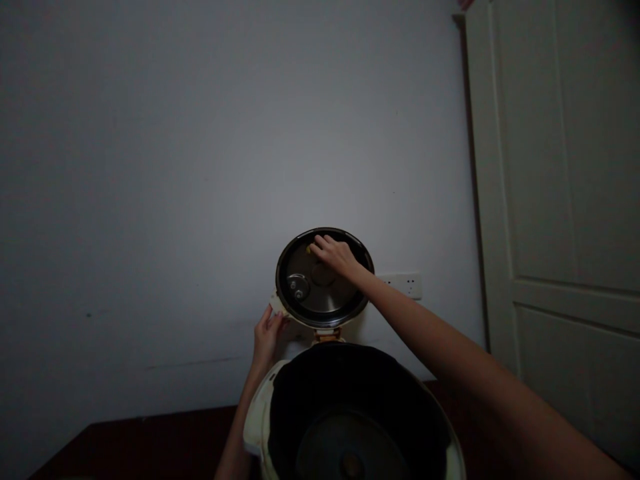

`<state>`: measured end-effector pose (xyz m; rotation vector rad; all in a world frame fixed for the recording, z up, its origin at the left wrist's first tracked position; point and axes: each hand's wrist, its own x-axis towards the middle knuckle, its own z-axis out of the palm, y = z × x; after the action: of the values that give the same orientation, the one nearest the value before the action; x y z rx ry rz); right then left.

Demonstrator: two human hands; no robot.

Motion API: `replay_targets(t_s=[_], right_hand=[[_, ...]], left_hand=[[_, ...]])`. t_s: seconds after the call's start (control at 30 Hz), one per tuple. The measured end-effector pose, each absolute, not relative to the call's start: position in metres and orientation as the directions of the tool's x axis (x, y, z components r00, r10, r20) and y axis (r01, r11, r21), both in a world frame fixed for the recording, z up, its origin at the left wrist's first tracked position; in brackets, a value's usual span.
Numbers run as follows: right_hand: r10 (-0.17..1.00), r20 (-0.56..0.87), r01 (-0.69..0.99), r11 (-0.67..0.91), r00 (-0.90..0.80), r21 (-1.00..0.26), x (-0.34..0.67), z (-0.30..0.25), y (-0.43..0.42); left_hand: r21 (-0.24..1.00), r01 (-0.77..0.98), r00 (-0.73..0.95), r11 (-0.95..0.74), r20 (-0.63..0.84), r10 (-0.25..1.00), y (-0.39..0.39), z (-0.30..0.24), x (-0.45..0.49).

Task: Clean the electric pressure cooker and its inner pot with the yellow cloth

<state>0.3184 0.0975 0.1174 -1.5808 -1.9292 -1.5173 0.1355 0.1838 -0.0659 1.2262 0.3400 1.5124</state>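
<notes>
An electric pressure cooker (255,413) stands in front of me, its dark inside showing no inner pot. Its round lid (330,303) is raised upright on the hinge behind, with the metal underside facing me. My left hand (267,335) grips the pale tab at the lid's lower left edge between thumb and fingers. Against the upper part of the lid's underside, my right hand (333,253) is closed with fingers bent. A small yellow thing (309,249) peeks out at its fingertips; its kind is too small to make out. Valve fittings (298,287) sit on the lid's left.
The cooker rests on a dark reddish-brown table (160,440) against a pale wall (200,167). A white socket strip (411,285) is on the wall, right of the lid. To the right stands a pale panelled cabinet or door (545,200). The light is dim.
</notes>
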Motion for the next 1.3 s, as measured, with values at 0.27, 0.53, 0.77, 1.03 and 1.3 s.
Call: replay_targets(t_s=[0.27,0.53,0.77,1.03,1.3], right_hand=[[0.605,0.746,0.836,-0.231,-0.278,0.499,0.339,0.088,0.089],[0.677,0.717,0.876,-0.232,-0.167,0.423,0.350,0.061,0.081],[0.728,0.659,0.883,-0.168,-0.190,0.439,0.336,0.032,0.081],[0.776,0.524,0.847,0.023,-0.350,0.532,0.291,0.005,0.097],[0.707,0.622,0.891,0.024,-0.335,0.453,0.288,0.016,0.106]], left_hand=[[0.758,-0.537,0.137,-0.369,0.510,0.849,0.182,-0.065,0.136],[0.742,-0.574,0.134,-0.346,0.502,0.854,0.181,-0.066,0.135],[0.749,-0.570,0.135,-0.338,0.491,0.861,0.179,-0.065,0.136],[0.746,-0.556,0.136,-0.366,0.516,0.846,0.183,-0.068,0.136],[0.739,-0.545,0.135,-0.397,0.545,0.827,0.187,-0.069,0.134]])
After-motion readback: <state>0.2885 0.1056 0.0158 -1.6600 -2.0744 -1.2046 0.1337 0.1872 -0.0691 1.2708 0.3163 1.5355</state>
